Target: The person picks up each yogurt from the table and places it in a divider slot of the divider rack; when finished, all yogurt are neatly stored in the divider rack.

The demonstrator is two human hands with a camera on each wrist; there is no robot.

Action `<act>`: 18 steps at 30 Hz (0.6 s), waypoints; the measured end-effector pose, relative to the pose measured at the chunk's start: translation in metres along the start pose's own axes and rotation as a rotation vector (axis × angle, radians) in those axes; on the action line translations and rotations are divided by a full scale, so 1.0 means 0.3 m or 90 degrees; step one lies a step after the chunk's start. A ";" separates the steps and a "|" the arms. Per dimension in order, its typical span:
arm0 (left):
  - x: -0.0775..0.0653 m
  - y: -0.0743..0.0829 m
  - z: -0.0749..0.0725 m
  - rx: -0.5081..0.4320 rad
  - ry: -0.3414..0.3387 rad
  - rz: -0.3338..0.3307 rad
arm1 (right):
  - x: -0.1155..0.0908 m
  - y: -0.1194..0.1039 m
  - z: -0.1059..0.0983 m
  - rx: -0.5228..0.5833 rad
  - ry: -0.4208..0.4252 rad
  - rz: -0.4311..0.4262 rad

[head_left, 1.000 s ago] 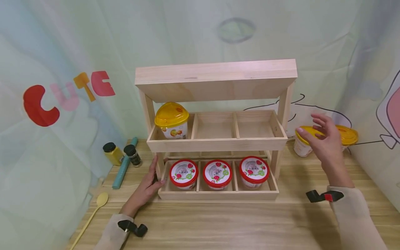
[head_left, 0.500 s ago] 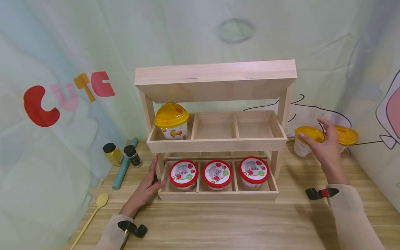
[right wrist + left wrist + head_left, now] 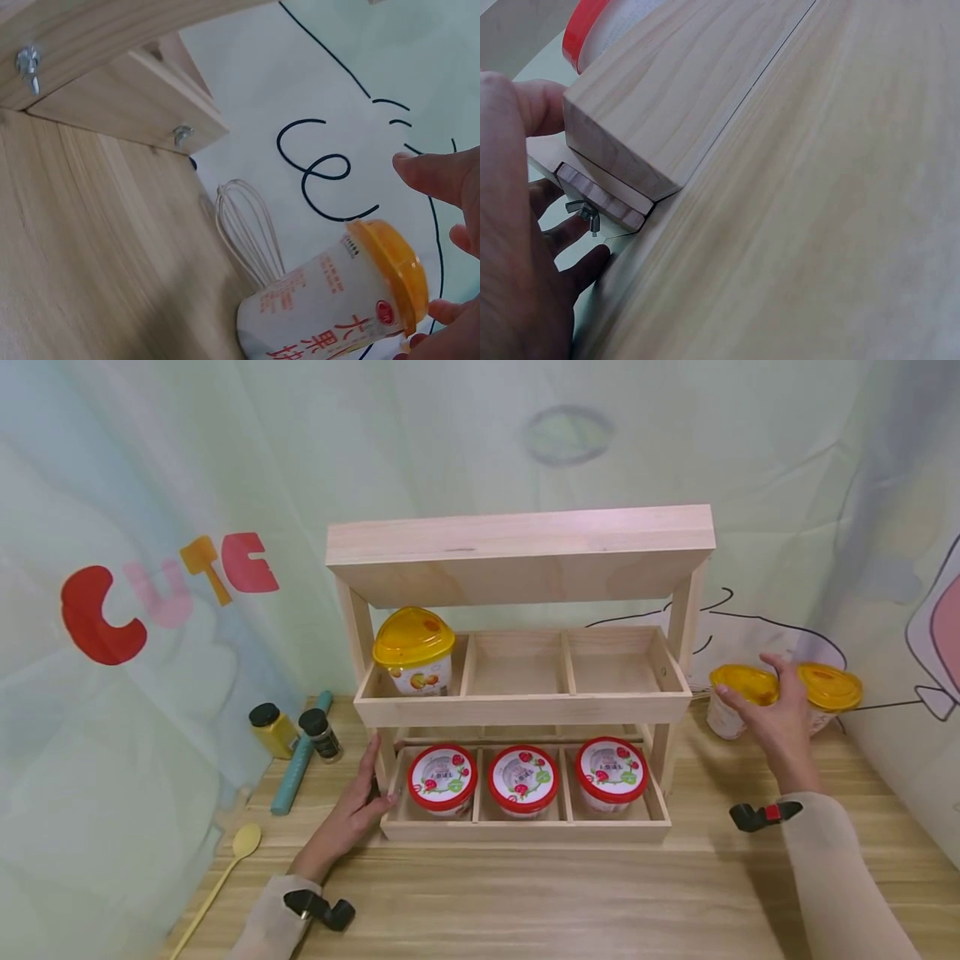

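Observation:
My left hand (image 3: 345, 822) holds the lower left corner of a two-tier wooden rack (image 3: 521, 710). Its thumb (image 3: 544, 109) lies on the lower tray's end, and the other fingers are round the side by a wing nut (image 3: 585, 214). Over at the right, my right hand (image 3: 783, 722) is spread beside a white cup with a yellow lid (image 3: 742, 681); in the right wrist view a gap shows between the thumb (image 3: 431, 176) and the lid (image 3: 394, 274). A second yellow-lidded cup (image 3: 832, 687) stands just beyond that hand.
One yellow-lidded cup (image 3: 414, 652) occupies the upper left compartment. Three red-lidded tubs (image 3: 522, 779) fill the lower tray. Left lie a teal rod (image 3: 300, 768), yellow jar (image 3: 273, 731), black-capped jar (image 3: 321, 735) and yellow spoon (image 3: 225, 881). A whisk (image 3: 247, 232) leans behind the right cup.
My right hand has moved down and slightly left, closer to the nearer yellow-lidded cup on the right. The left hand stays on the rack.

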State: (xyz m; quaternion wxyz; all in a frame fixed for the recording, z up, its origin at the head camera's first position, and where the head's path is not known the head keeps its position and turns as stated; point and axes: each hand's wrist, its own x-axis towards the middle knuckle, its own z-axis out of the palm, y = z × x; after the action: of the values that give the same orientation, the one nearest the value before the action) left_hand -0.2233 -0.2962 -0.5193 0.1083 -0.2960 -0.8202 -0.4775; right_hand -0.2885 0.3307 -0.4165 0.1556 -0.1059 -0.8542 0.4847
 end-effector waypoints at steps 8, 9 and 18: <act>0.004 0.023 0.001 0.019 -0.007 -0.005 | 0.019 0.042 0.030 -0.004 0.002 -0.010; 0.004 0.024 0.001 0.020 -0.009 -0.007 | 0.019 0.047 0.035 -0.006 0.006 -0.011; 0.001 0.030 0.000 0.019 -0.013 -0.023 | 0.027 0.101 0.058 0.014 0.036 -0.031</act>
State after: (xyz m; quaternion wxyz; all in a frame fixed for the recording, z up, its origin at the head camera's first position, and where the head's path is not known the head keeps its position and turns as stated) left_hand -0.2183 -0.2928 -0.5128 0.0958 -0.2843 -0.8335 -0.4640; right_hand -0.3014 0.3349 -0.4498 0.1928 -0.0973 -0.8462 0.4871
